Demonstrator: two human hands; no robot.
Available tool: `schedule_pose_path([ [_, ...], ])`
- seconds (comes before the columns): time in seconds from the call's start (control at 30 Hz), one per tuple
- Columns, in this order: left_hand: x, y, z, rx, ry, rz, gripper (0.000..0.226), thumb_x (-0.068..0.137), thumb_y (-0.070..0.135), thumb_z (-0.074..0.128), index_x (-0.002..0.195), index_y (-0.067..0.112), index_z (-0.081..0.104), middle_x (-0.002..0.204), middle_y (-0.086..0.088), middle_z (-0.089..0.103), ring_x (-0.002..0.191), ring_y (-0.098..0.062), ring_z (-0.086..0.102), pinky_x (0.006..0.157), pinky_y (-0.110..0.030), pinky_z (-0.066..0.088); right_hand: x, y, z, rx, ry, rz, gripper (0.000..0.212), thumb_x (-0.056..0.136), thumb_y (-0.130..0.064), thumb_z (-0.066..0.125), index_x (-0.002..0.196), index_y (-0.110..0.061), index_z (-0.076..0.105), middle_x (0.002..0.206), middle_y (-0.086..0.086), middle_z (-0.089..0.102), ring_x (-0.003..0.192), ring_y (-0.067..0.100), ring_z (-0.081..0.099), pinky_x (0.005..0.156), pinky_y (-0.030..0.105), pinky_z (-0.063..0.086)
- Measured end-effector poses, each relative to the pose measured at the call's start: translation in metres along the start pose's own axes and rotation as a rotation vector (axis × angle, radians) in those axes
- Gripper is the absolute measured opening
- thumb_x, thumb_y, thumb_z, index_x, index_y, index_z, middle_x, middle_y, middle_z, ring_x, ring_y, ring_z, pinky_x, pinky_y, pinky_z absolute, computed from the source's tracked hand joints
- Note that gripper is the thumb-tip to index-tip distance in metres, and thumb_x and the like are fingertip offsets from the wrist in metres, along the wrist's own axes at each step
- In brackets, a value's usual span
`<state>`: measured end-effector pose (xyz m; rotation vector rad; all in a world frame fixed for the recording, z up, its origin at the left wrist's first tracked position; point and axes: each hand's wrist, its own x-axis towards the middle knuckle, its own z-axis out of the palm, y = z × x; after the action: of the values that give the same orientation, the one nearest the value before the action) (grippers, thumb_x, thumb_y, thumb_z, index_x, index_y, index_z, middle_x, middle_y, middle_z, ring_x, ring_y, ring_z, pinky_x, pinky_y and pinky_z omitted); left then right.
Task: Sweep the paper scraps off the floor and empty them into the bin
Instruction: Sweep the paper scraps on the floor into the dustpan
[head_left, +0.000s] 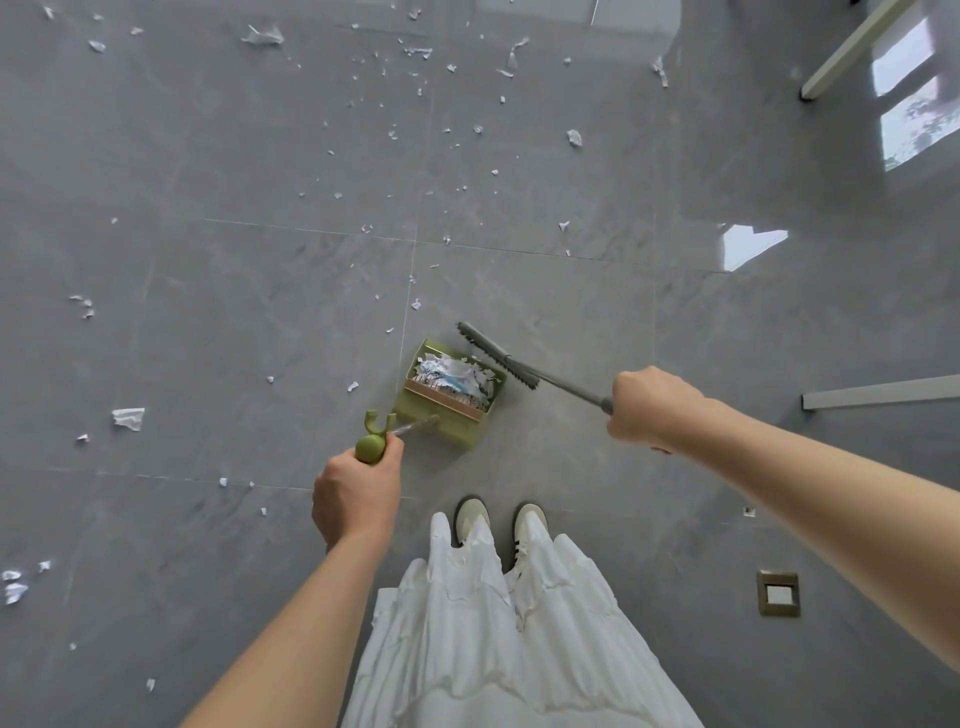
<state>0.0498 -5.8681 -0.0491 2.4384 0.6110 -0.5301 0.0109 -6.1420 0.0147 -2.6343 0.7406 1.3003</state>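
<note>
A green long-handled dustpan (451, 415) stands on the grey floor in front of my feet, with a heap of white paper scraps (453, 378) inside it. My left hand (358, 493) grips the green knob at the top of its handle. My right hand (649, 405) grips the grey broom handle, and the broom head (497, 354) lies at the dustpan's far right edge. Several loose paper scraps (384, 93) are scattered over the floor ahead and to the left, including a bigger piece (128, 417) at the left. No bin is in view.
A white furniture leg (852, 52) slants at the top right and a grey bar (878, 392) lies at the right edge. A brass floor socket (777, 593) sits at the lower right. My white skirt and shoes (498, 525) are below the dustpan.
</note>
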Motion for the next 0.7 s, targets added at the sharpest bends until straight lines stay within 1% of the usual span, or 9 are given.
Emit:
schedule_pose_path([
  [0.1, 0.001, -0.002, -0.007, -0.027, 0.032, -0.035, 0.050, 0.089, 0.048, 0.064, 0.056, 0.011, 0.055, 0.061, -0.009, 0.056, 0.072, -0.040, 0.056, 0.065, -0.035, 0.040, -0.001, -0.006, -0.007, 0.013, -0.012, 0.004, 0.006, 0.089, -0.015, 0.048, 0.091, -0.010, 0.051, 0.073, 0.005, 0.048, 0.052, 0.017, 0.047, 0.043, 0.026, 0.038],
  [0.2, 0.004, -0.005, -0.017, -0.073, 0.082, -0.103, 0.049, 0.088, 0.049, 0.064, 0.060, 0.010, 0.057, 0.068, -0.013, 0.059, 0.074, -0.039, 0.056, 0.068, -0.035, 0.041, -0.002, -0.017, -0.014, 0.016, -0.008, -0.001, 0.007, 0.087, -0.012, 0.046, 0.084, -0.008, 0.050, 0.069, 0.007, 0.049, 0.049, 0.018, 0.048, 0.042, 0.026, 0.039],
  [0.3, 0.010, -0.010, -0.030, -0.123, 0.137, -0.168, 0.049, 0.088, 0.050, 0.064, 0.062, 0.009, 0.058, 0.074, -0.015, 0.062, 0.076, -0.039, 0.057, 0.070, -0.037, 0.043, -0.003, -0.030, -0.019, 0.058, -0.040, 0.020, 0.013, 0.085, -0.009, 0.041, 0.074, -0.008, 0.048, 0.068, 0.010, 0.055, 0.044, 0.021, 0.053, 0.039, 0.023, 0.042],
  [0.37, 0.013, -0.013, -0.040, -0.145, 0.170, -0.200, 0.050, 0.089, 0.051, 0.063, 0.067, 0.006, 0.059, 0.076, -0.016, 0.061, 0.077, -0.037, 0.054, 0.072, -0.038, 0.043, -0.003, -0.040, -0.021, 0.115, -0.073, 0.038, 0.015, 0.086, -0.007, 0.039, 0.075, -0.006, 0.049, 0.067, 0.011, 0.055, 0.044, 0.023, 0.052, 0.037, 0.021, 0.041],
  [0.47, 0.017, -0.014, -0.054, -0.170, 0.214, -0.229, 0.048, 0.091, 0.049, 0.062, 0.073, 0.004, 0.059, 0.080, -0.017, 0.058, 0.078, -0.035, 0.051, 0.073, -0.039, 0.041, -0.002, -0.059, -0.017, 0.193, -0.140, 0.059, 0.018, 0.088, -0.006, 0.038, 0.071, -0.006, 0.046, 0.051, 0.010, 0.055, 0.042, 0.021, 0.048, 0.035, 0.015, 0.035],
  [0.53, 0.022, -0.016, -0.064, -0.190, 0.250, -0.234, 0.049, 0.092, 0.048, 0.062, 0.076, 0.002, 0.060, 0.087, -0.024, 0.063, 0.085, -0.041, 0.058, 0.073, -0.040, 0.041, 0.003, -0.078, -0.012, 0.249, -0.193, 0.044, 0.021, 0.091, -0.007, 0.040, 0.070, -0.008, 0.043, 0.051, 0.009, 0.053, 0.044, 0.020, 0.046, 0.031, 0.015, 0.032],
  [0.57, 0.025, -0.017, -0.068, -0.201, 0.268, -0.237, 0.051, 0.092, 0.048, 0.062, 0.079, -0.001, 0.063, 0.092, -0.028, 0.065, 0.091, -0.045, 0.060, 0.073, -0.041, 0.041, 0.005, -0.088, -0.010, 0.250, -0.224, 0.036, 0.022, 0.091, -0.008, 0.041, 0.069, -0.009, 0.043, 0.045, 0.007, 0.052, 0.041, 0.018, 0.046, 0.030, 0.014, 0.031],
  [0.63, 0.031, -0.019, -0.077, -0.211, 0.304, -0.245, 0.055, 0.093, 0.047, 0.062, 0.089, -0.008, 0.067, 0.101, -0.032, 0.066, 0.098, -0.048, 0.060, 0.075, -0.043, 0.043, 0.007, -0.110, -0.006, 0.232, -0.263, 0.024, 0.023, 0.092, -0.009, 0.039, 0.069, -0.009, 0.043, 0.025, 0.003, 0.042, 0.024, 0.016, 0.043, 0.028, 0.012, 0.027],
  [0.7, 0.039, -0.020, -0.085, -0.223, 0.333, -0.265, 0.058, 0.093, 0.047, 0.061, 0.095, -0.010, 0.067, 0.105, -0.033, 0.066, 0.101, -0.048, 0.060, 0.077, -0.044, 0.043, 0.008, -0.132, -0.006, 0.252, -0.266, -0.028, 0.025, 0.093, -0.008, 0.038, 0.069, -0.009, 0.041, 0.022, 0.001, 0.039, 0.016, 0.014, 0.038, 0.028, 0.011, 0.027],
])
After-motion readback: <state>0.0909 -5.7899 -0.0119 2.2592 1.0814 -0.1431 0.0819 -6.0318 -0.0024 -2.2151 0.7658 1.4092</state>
